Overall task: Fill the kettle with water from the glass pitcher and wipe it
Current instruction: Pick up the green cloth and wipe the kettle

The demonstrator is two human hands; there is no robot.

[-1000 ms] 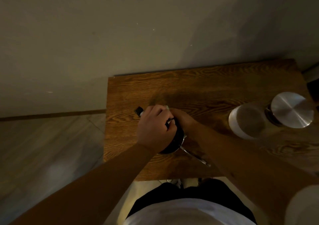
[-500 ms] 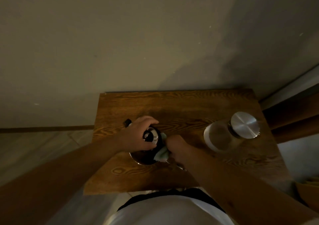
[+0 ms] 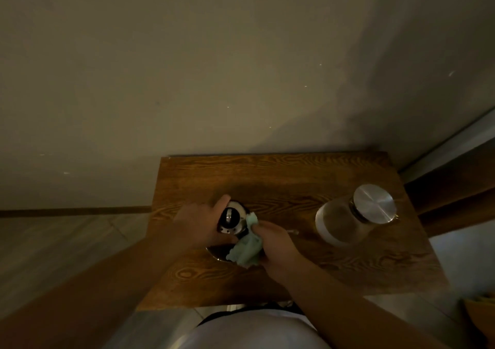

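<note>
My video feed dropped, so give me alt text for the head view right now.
Right hand presses a pale green cloth against the kettle while the left hand steadies it on a wooden table. A lidded glass pitcher stands apart to the right.

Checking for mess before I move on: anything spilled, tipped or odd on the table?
Nothing stands out. The kettle and lidded glass pitcher stand upright; no puddle shows on the dim table.

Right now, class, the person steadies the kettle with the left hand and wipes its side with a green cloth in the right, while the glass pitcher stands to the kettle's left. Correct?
Not quite: in the head view the glass pitcher stands to the right of the kettle. The left hand steadying and the right hand wiping with the green cloth are as stated.
</note>
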